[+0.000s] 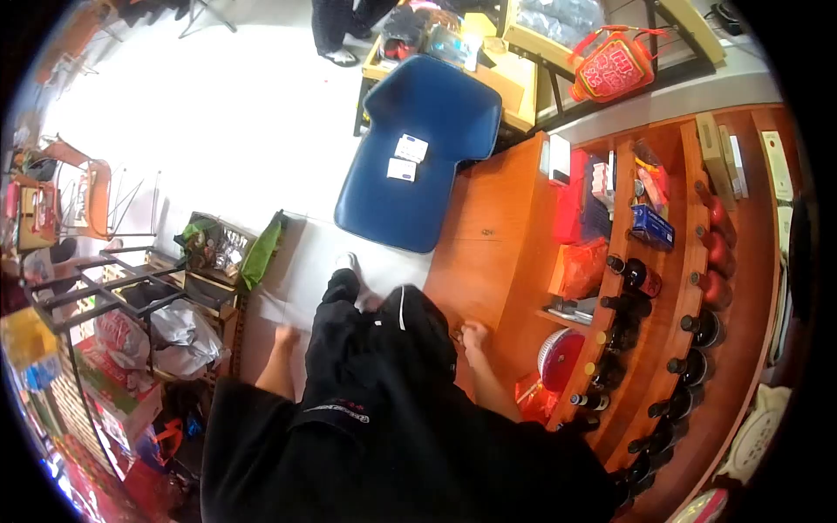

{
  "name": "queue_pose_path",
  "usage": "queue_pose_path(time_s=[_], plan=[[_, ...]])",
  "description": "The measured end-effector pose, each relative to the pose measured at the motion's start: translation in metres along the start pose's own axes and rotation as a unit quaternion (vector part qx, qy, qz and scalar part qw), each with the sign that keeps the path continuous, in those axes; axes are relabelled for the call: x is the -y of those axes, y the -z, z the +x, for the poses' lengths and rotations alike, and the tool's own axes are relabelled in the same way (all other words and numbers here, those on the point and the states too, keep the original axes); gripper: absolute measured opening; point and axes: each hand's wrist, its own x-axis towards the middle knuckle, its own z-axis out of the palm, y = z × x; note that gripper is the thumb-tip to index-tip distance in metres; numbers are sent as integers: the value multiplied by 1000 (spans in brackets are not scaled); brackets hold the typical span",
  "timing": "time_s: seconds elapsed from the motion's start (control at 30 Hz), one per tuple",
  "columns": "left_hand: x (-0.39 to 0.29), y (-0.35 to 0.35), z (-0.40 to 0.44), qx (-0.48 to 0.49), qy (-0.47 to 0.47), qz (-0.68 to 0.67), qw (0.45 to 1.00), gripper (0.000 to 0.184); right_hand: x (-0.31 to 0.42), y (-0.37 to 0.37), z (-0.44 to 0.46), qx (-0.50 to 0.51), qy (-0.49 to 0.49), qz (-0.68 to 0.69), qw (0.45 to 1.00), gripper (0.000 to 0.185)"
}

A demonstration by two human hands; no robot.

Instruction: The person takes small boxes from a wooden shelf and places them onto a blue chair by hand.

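My right hand [473, 336] is closed at the front of the wooden cabinet [478, 275], its fingers at a small knob [458, 333]. Low on my left side, my left hand [285, 336] has its fingers drawn together at a thin, pale white piece [281, 312], blurred against the floor, which could be paper or cloth. Ahead of my legs stands a blue chair [384, 196] with two small white boxes [406, 159] on its seat.
Dark bottles [621, 305] lie in rows on the wooden shelf at right, near a red plastic bag [582, 268]. At left stand a black metal frame [105, 292], silver bags [183, 336] and a crate [222, 248]. Another person's legs [333, 30] show at the top.
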Motion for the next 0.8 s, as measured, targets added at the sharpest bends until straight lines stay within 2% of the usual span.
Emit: queue_pose_path(time_s=[0.03,0.07,0.13,0.2,0.23,0.27,0.3,0.37,0.4,0.43,0.47,0.53,0.57,0.7,0.77,0.8], plan=[[-30,-27,30,25,-83,21,996,15,17,-7,10,10,8,-1,1000,18],[-112,-82,7,-20,-64,14,998,17,30,-14,22,21,16,-1,1000,21],[-218,-151,0,53,-141,32,988,28,63,-38,49,61,31,5,998,23],[-276,-199,22,98,-158,57,981,30,95,-69,75,130,52,0,990,26],[-300,-221,33,77,-156,123,977,32,114,-94,92,162,42,-17,986,28],[-311,-235,49,92,-208,165,960,37,125,-115,105,198,26,-42,979,30],[-329,-246,73,93,-205,287,931,42,126,-150,139,225,44,-74,971,30],[-337,-288,107,35,-160,280,946,45,149,-200,192,274,69,-91,955,35],[-340,-305,125,27,-182,325,928,46,170,-225,212,293,61,-113,947,39],[-354,-320,132,34,-145,343,927,51,179,-253,244,312,49,-110,942,44],[-350,-338,159,34,-115,299,947,58,187,-280,274,301,43,-141,942,50],[-336,-370,206,11,-142,279,950,71,225,-313,292,271,30,-102,957,56],[-335,-385,218,8,-139,261,955,77,241,-327,299,263,19,-123,957,57],[-321,-436,244,-30,-138,233,962,81,254,-356,316,290,9,-102,952,57],[-315,-446,241,-35,-175,224,958,81,249,-358,314,299,40,-113,947,47],[-316,-448,236,-58,-170,227,957,74,247,-358,309,290,42,-103,951,44]])
